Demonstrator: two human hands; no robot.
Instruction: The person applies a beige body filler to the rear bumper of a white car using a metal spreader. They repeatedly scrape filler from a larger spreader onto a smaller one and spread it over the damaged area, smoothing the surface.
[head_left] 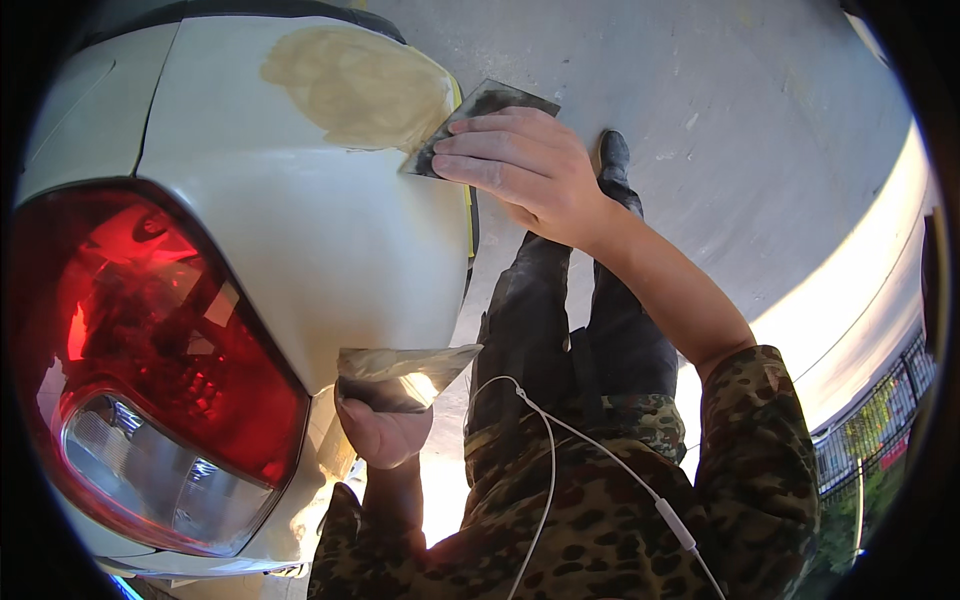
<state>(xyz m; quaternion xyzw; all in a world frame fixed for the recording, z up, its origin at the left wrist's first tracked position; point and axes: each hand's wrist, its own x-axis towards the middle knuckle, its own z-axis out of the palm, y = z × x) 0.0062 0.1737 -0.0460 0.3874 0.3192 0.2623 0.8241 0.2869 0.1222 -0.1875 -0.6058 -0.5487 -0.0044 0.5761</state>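
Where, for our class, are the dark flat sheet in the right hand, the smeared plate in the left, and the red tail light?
Dark flat sheet (492, 98): head view, its uncovered upper part.
Smeared plate (395, 372): head view, its face.
Red tail light (150, 335): head view, its red lens.

Camouflage top (600, 545), black trousers (525, 305), dark shoe (615, 153), thin white cable (675, 523)

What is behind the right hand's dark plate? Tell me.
Yellow strip shows above and below the dark plate, beige filler to its left; whatever it and the right hand cover is hidden.
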